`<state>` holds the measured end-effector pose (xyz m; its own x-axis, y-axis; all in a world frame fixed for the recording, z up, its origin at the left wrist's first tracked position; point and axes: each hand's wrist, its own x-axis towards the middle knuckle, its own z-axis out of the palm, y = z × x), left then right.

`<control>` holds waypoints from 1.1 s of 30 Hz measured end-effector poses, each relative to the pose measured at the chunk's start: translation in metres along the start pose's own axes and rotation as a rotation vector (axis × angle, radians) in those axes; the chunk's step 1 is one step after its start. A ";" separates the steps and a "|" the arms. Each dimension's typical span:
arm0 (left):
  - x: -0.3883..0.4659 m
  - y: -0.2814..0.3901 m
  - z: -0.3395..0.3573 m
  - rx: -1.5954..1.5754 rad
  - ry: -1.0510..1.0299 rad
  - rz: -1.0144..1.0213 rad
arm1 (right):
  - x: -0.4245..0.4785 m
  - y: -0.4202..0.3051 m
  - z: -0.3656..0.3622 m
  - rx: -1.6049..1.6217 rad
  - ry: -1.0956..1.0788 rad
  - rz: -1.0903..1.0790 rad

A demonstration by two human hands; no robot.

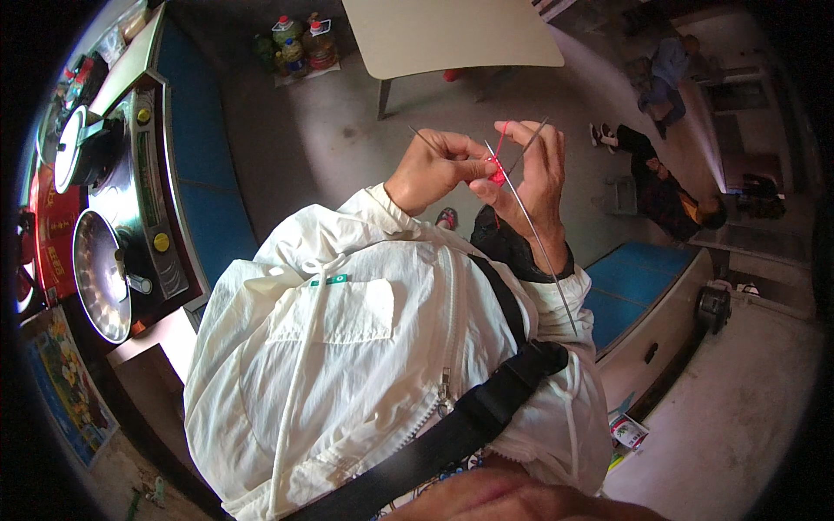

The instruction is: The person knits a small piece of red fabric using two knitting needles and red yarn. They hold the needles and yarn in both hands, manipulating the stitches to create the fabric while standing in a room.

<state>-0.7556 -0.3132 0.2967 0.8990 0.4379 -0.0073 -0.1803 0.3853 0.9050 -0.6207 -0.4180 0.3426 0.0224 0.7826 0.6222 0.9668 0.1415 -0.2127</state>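
My left hand pinches a small piece of red knitting between thumb and fingers. A thin needle sticks out past its knuckles. My right hand is on the other side of the knitting, its thumb close to the lower edge. Red yarn runs up from the stitches to the raised index finger. A long metal knitting needle slants from the knitting across my right palm and down over the white sleeve. Another dark needle crosses behind the right fingers. The fingers partly hide the stitches.
A pale table stands ahead, with oil bottles on the floor beside it. At left, a gas stove carries a frying pan and a lidded pot. Two seated people are at right, beyond a blue-topped cabinet.
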 end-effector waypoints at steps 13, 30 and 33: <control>-0.001 0.018 -0.002 -0.196 -0.008 -0.217 | -0.026 -0.004 -0.025 0.399 0.070 0.383; 0.003 0.013 -0.007 -0.331 0.021 -0.270 | -0.027 -0.008 -0.035 0.649 -0.018 0.579; 0.003 0.012 -0.004 -0.303 0.079 -0.289 | -0.025 -0.014 -0.030 0.307 -0.016 0.395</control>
<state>-0.7564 -0.3038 0.3058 0.8986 0.3330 -0.2857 -0.0451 0.7178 0.6948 -0.6274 -0.4573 0.3528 0.3657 0.8210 0.4383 0.7656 0.0024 -0.6433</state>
